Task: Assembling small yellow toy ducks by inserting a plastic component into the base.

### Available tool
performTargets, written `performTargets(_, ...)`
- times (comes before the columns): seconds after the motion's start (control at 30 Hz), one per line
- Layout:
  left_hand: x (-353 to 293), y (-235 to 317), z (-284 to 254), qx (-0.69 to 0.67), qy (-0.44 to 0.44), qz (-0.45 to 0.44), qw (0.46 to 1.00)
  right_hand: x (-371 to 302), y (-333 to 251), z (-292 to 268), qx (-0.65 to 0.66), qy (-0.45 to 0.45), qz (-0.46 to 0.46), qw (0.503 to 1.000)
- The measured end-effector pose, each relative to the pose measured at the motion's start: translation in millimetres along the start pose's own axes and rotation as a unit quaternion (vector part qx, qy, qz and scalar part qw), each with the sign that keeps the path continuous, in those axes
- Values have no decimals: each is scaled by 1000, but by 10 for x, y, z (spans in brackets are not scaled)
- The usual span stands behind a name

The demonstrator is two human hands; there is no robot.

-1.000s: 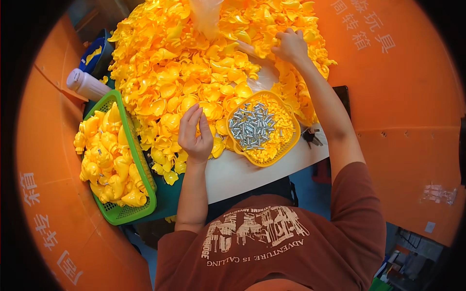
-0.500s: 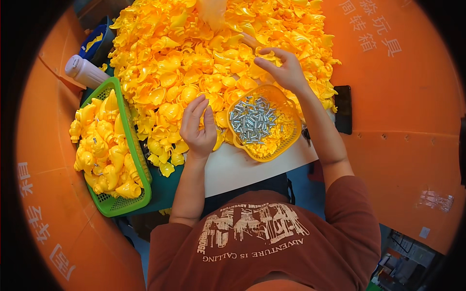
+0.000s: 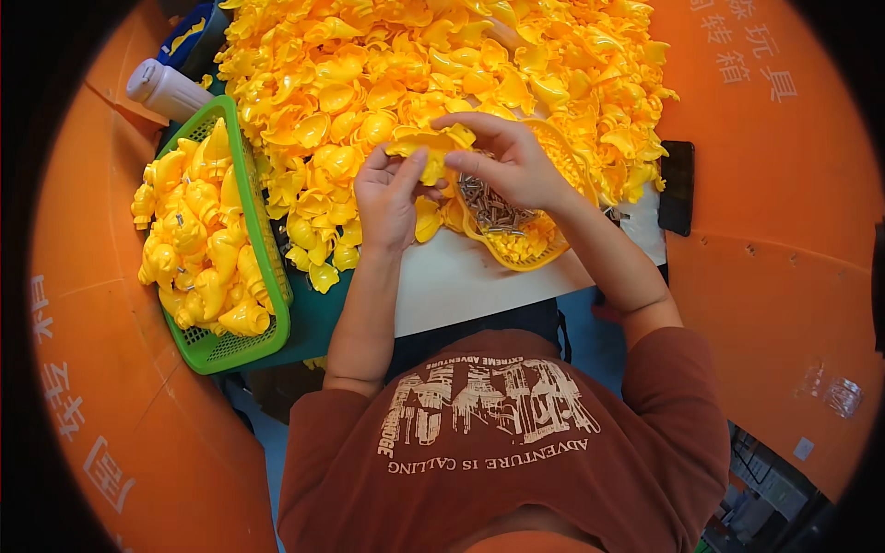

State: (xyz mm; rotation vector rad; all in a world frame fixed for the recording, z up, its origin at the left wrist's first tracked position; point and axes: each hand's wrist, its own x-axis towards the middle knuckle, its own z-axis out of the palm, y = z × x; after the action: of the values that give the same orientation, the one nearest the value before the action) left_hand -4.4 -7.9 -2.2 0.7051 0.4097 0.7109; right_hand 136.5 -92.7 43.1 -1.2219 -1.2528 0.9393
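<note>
Together both hands pinch one glossy, curved yellow plastic shell point(image 3: 426, 145)

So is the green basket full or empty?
Nearly full: the green basket holds a heap of yellow plastic pieces, with only its near end showing bare mesh.

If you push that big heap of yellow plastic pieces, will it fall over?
Probably it slides. The yellow pieces lie loose and heaped, so a push would likely spill some. They look like thin hollow shells, so likely light and stiff. Their curved shapes might rock.
</note>
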Motion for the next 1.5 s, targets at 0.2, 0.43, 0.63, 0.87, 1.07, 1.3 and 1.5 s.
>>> performTargets(0.2,-139,-81,201,499,-9,307,810,15,-67,-123,-359,11,-165,919)
performTargets(0.43,-57,7,207,198,81,237,948,1,-489,-386,-340,-10,-82,937)
performTargets(0.63,-65,-129,27,183,86,170,964,-494,-379,-328,-507,-151,114,841)
performTargets(0.87,-168,-170,185,240,54,142,959,-537,-295,-355,-469,-131,80,870)
performTargets(1.07,-161,-174,241,247,64,178,950,-501,-169,-397,-198,111,106,968)
performTargets(1.3,-182,-172,180,325,88,239,911,-272,-124,-25,241,195,103,945)
performTargets(1.5,-187,-123,238,291,132,278,906,-208,-163,128,197,209,105,952)
